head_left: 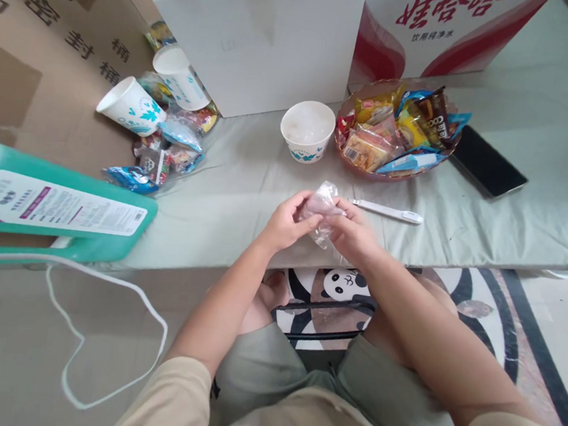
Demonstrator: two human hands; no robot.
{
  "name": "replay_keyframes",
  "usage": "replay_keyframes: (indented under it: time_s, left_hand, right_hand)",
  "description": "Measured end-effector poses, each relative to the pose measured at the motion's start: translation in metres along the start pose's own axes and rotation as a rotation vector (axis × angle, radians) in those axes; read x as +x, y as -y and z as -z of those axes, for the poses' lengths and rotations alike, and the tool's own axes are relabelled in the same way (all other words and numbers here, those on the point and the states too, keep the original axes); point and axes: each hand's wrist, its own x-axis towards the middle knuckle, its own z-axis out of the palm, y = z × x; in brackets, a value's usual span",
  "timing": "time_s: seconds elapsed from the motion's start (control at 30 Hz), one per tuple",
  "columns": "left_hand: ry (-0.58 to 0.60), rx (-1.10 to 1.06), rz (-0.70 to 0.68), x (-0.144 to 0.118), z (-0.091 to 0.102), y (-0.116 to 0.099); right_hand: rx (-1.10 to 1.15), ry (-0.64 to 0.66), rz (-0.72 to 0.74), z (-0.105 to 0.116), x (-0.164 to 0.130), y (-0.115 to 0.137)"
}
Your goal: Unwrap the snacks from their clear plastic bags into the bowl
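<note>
Between my two hands is a crumpled piece of clear plastic wrap, held over the front part of the cloth-covered table. My left hand pinches it from the left, thumb on top. From the other side my right hand grips it with thumb and fingers. Whether anything is inside the plastic I cannot tell. A white-handled utility knife lies just right of my right hand, its left end partly hidden by the fingers. Behind my hands stands a paper cup with whitish, see-through material inside.
A bowl of wrapped snacks stands behind, with a black phone to its right. At left are two paper cups, bagged snacks and a green jug. Large boxes line the back. A white cord loops at lower left.
</note>
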Motion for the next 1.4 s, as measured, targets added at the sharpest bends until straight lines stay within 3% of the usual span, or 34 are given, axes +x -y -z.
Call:
replay_keyframes:
  time_s: [0.1, 0.23, 0.33, 0.43, 0.53, 0.67, 0.8, 0.9, 1.13, 1.3, 1.4]
  left_hand:
    - [-0.144, 0.063, 0.004, 0.009, 0.007, 0.006]
    - [-0.506, 0.286, -0.121, 0.014, 0.030, 0.003]
    - [-0.755, 0.426, -0.160, 0.024, 0.044, -0.016]
    - [-0.848, 0.630, -0.236, 0.055, 0.048, -0.049]
    - [-0.746, 0.820, -0.156, 0.102, 0.044, -0.078]
    - [-0.565, 1.048, 0.132, 0.160, 0.037, -0.092]
    - [-0.218, 1.221, 0.467, 0.190, 0.035, -0.090]
    - [0.036, 1.195, 0.589, 0.199, 0.031, -0.089]
    - [0.203, 1.344, 0.573, 0.206, 0.012, -0.104]
    - [0.021, 1.287, 0.340, 0.192, 0.042, -0.136]
    - [0.073, 1.369, 0.342, 0.190, 0.060, -0.133]
  right_hand:
    - [-0.085, -0.096, 0.106, 0.006, 0.007, 0.000]
    - [-0.198, -0.216, 0.127, 0.014, 0.015, -0.001]
    - [-0.219, -0.191, 0.104, 0.016, 0.016, 0.001]
    - [-0.238, -0.160, 0.103, 0.016, 0.016, 0.006]
    - [-0.254, -0.134, 0.083, 0.017, 0.017, 0.011]
    - [-0.252, -0.118, 0.063, 0.018, 0.018, 0.013]
    - [-0.262, -0.075, 0.078, 0.018, 0.017, 0.014]
    - [-0.253, -0.062, 0.091, 0.018, 0.016, 0.015]
    - [-0.231, -0.031, 0.075, 0.013, 0.016, 0.013]
    - [-0.244, -0.014, 0.067, 0.007, 0.017, 0.009]
    - [-0.273, -0.014, 0.053, 0.004, 0.018, 0.008]
